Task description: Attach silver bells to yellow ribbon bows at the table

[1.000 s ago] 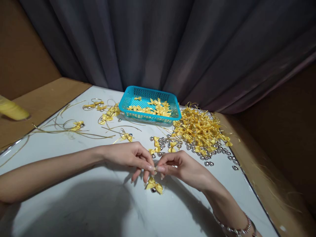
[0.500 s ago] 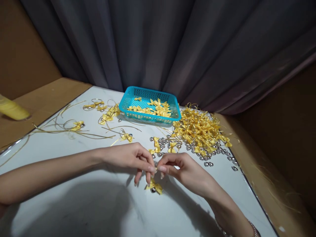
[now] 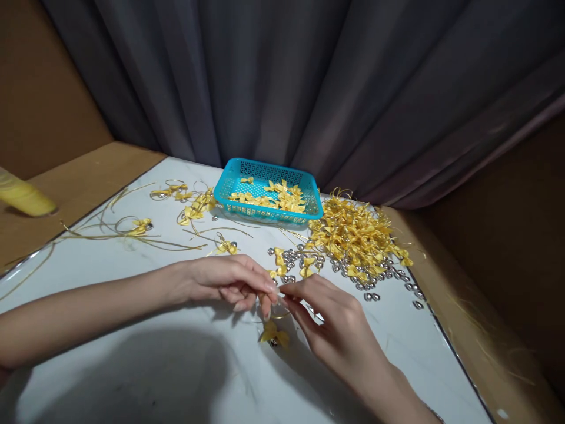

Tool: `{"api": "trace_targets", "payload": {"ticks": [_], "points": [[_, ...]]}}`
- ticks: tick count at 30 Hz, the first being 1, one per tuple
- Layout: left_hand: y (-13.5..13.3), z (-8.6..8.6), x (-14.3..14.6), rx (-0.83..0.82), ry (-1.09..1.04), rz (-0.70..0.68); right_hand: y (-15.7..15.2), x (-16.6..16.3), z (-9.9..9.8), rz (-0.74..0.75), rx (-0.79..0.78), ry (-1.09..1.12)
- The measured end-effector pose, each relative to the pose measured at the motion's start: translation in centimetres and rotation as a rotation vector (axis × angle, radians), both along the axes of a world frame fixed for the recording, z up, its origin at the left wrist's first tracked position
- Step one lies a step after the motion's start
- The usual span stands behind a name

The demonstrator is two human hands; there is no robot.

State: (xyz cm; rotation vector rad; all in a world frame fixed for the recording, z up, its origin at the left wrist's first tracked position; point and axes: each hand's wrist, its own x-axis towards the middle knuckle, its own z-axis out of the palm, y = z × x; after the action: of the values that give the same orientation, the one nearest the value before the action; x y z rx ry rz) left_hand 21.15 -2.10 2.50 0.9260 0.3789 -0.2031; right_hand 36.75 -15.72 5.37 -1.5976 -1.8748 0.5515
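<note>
My left hand (image 3: 229, 282) and my right hand (image 3: 331, 327) meet fingertip to fingertip above the white table (image 3: 176, 365). Both pinch a thin gold cord. From it hangs a small yellow ribbon bow (image 3: 274, 334) with a silver bead at its underside, resting just over the table. My left fingers are curled, thumb and forefinger pressed on the cord. My right thumb and forefinger pinch the same cord, the other fingers loosely stretched.
A turquoise basket (image 3: 269, 207) with several yellow bows stands at the back. Right of it lies a heap of bows with gold cords (image 3: 353, 235), and silver beads (image 3: 375, 282) are scattered nearby. Loose bows and cords (image 3: 141, 227) lie at left. A yellow spool (image 3: 22, 197) rests on the brown ledge.
My right hand has turned and dropped lower, fingers stretching out more. The bow has stayed under the fingertips. The view has shifted slightly.
</note>
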Motion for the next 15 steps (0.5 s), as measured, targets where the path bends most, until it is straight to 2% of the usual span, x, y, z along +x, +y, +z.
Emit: {"api": "trace_targets", "payload": {"ticks": [2,4,6,8,12,15], "points": [[-0.1,0.4,-0.1,0.052,-0.017,-0.024,0.2,0.3,0.4,-0.003,-0.119,0.079],[-0.3,0.8,-0.2,0.148,-0.044,-0.056,0.6,0.7,0.7,0.014,-0.320,0.214],[-0.6,1.2,-0.3,0.239,-0.067,-0.093,1.1,1.0,0.8,0.060,-0.512,0.348],[-0.9,1.5,-0.3,0.295,-0.091,-0.132,1.4,1.3,0.5,0.121,-0.635,0.463],[-1.3,1.7,-0.4,0.380,-0.105,-0.181,1.5,1.5,-0.2,0.190,-0.737,0.632],[-1.5,1.7,-0.6,0.482,-0.108,-0.233,1.4,1.6,-0.5,0.221,-0.778,0.671]]}}
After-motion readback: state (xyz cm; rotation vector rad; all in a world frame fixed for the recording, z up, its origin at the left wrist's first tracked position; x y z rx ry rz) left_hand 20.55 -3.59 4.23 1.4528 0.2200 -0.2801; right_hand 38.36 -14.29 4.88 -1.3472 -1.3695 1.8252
